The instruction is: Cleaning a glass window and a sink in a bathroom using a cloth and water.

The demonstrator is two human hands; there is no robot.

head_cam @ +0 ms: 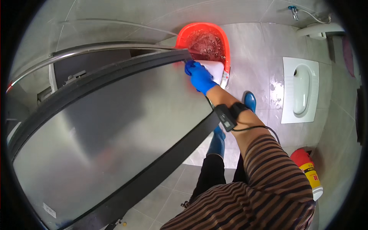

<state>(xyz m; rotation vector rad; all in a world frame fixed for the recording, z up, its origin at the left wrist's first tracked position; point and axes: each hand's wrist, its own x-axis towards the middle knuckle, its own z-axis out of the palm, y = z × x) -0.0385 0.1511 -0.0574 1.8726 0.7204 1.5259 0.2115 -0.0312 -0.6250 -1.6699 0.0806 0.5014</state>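
Note:
My right hand (201, 77), in a blue rubber glove, has its fingers curled at the corner of a frosted-glass door panel (169, 103) with a dark frame (161, 169). Darker blue shows at the fingertips; I cannot tell whether it is the glove or a cloth. Just beyond the hand, a red plastic tub (227, 43) contains bubbling or rippling water (207, 43). A white plastic object (214, 69) lies at the tub's near end, partly behind my hand. My left hand is out of view.
A white squat toilet (300, 89) is set in the grey tiled floor to the right, with a wet patch (276, 92) beside it. A red and yellow container (309, 169) stands by the right wall. A metal rail (77, 53) runs behind the door. A tap (293, 13) is on the far wall.

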